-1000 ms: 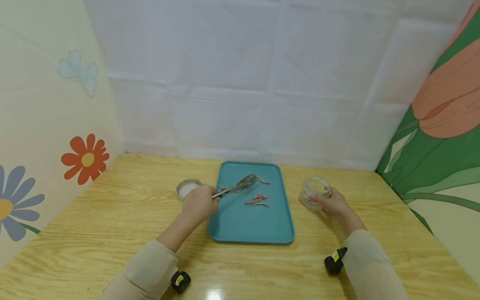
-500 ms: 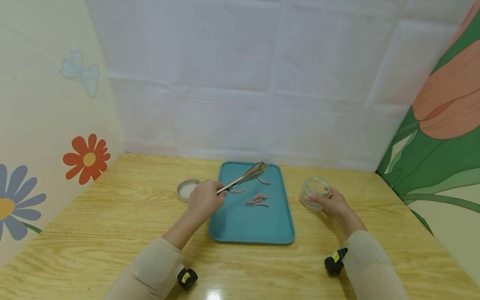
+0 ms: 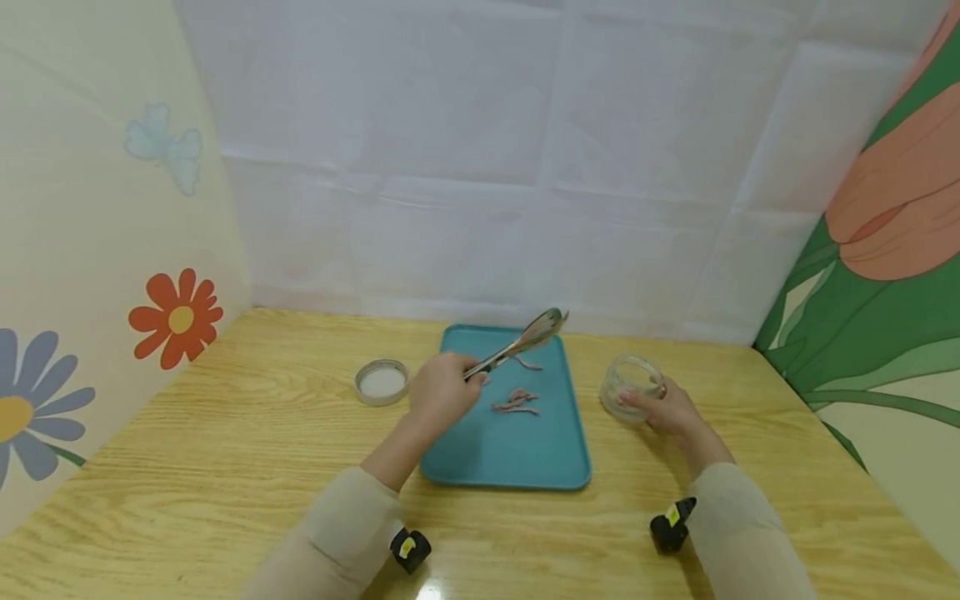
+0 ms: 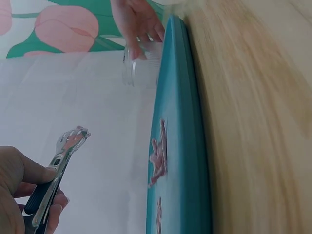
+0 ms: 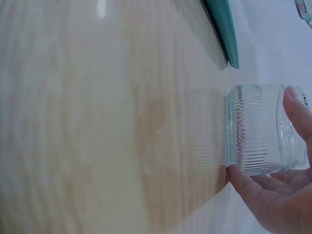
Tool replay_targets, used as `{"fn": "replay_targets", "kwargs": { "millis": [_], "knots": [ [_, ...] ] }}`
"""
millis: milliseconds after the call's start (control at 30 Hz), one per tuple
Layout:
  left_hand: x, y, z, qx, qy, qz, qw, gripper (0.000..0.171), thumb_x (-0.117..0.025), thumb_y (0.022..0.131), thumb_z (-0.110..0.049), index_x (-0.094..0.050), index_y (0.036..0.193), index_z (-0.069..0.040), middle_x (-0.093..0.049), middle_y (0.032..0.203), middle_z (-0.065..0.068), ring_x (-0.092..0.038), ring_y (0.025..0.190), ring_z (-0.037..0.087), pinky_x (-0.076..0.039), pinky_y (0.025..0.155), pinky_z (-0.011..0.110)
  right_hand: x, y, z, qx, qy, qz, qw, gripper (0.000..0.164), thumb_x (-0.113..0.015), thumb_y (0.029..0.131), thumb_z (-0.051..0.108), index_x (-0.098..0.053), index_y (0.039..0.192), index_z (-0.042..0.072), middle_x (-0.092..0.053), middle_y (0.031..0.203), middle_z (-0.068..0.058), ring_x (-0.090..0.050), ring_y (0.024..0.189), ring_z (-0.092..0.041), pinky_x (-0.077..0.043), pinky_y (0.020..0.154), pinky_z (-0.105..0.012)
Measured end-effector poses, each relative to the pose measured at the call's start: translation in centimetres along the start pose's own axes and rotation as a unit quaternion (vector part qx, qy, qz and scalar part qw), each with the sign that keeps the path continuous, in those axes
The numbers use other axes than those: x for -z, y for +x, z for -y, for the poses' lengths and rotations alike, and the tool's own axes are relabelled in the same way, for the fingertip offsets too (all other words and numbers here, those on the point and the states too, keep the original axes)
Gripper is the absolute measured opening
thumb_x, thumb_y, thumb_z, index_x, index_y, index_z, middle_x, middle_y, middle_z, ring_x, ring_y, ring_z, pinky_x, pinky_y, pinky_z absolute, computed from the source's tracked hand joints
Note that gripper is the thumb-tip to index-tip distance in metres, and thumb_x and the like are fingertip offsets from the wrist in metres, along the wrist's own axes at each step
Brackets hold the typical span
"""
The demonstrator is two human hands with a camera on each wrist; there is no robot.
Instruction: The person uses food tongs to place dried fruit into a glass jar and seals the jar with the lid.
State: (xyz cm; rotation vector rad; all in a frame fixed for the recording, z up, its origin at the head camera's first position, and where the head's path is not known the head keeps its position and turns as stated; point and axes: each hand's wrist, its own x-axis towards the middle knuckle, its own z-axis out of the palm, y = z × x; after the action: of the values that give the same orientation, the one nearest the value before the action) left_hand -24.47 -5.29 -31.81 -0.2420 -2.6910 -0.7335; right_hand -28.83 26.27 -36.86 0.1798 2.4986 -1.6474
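My left hand (image 3: 446, 390) grips metal tongs (image 3: 517, 343) by the handle, raised above the blue tray (image 3: 510, 458). A pink, meat-like strip (image 4: 75, 140) is pinched in the tongs' tips, as the left wrist view shows. Several similar pink strips (image 3: 516, 402) lie on the tray. Right of the tray, my right hand (image 3: 671, 412) holds a clear ribbed glass jar (image 3: 626, 383) from its right side, thumb and fingers around it. The jar stands upright without a lid. Something reddish shows through its ribbed wall (image 5: 241, 129) in the right wrist view.
A round lid with a white inside (image 3: 382, 382) lies on the wooden table (image 3: 247, 433), left of the tray. A white cloth (image 3: 450, 242) hangs behind the table. Printed flower panels flank both sides, and a black wrist camera (image 3: 410, 550) sits at each sleeve.
My left hand has lifted the tongs with the pink strip up from the tray and moved them rightward. The lid is now fully uncovered. My right hand and the jar stay put.
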Motion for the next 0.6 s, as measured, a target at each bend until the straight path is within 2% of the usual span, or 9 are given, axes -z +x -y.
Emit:
{"fn": "replay_targets", "kwargs": {
  "millis": [200,367,500,600],
  "knots": [
    [-0.8,0.2,-1.5,-0.024,-0.021,-0.017,0.9993,0.013,-0.062,0.080,-0.021,-0.068,0.088,-0.014,-0.056,0.067,-0.001,-0.044,0.048,0.010,-0.034,0.039,0.024,-0.1,0.0,-0.2,0.008,-0.012,-0.003,1.000,0.093,-0.064,0.075,0.038,-0.009,0.134,-0.007,-0.020,0.131,-0.030,-0.031,0.112,-0.032,-0.034,0.085,-0.040],
    [-1.4,0.2,-2.6,-0.034,-0.048,-0.019,0.9981,0.016,-0.062,0.080,-0.021,-0.068,0.093,-0.013,-0.060,0.071,0.000,-0.045,0.048,0.007,-0.034,0.040,0.023,-0.1,0.0,-0.2,0.012,-0.011,-0.003,1.000,0.094,-0.065,0.073,0.040,-0.010,0.135,-0.006,-0.021,0.132,-0.029,-0.032,0.112,-0.032,-0.036,0.082,-0.038],
    [-1.9,0.3,-3.2,-0.037,-0.073,-0.016,0.9965,0.017,-0.062,0.080,-0.021,-0.068,0.093,-0.013,-0.060,0.071,0.000,-0.045,0.046,0.007,-0.035,0.039,0.022,-0.2,-0.2,-0.1,0.006,0.004,0.000,1.000,0.095,-0.066,0.073,0.039,-0.008,0.136,-0.004,-0.018,0.133,-0.028,-0.029,0.115,-0.034,-0.035,0.085,-0.041],
    [-2.5,0.4,-3.7,-0.041,-0.071,-0.018,0.9965,0.014,-0.062,0.080,-0.022,-0.068,0.088,-0.014,-0.058,0.067,-0.002,-0.046,0.048,0.008,-0.035,0.041,0.023,-0.2,-0.4,0.0,0.011,0.007,0.004,1.000,0.095,-0.065,0.074,0.038,-0.007,0.135,-0.005,-0.016,0.133,-0.030,-0.028,0.116,-0.036,-0.032,0.088,-0.044]
  ]
}}
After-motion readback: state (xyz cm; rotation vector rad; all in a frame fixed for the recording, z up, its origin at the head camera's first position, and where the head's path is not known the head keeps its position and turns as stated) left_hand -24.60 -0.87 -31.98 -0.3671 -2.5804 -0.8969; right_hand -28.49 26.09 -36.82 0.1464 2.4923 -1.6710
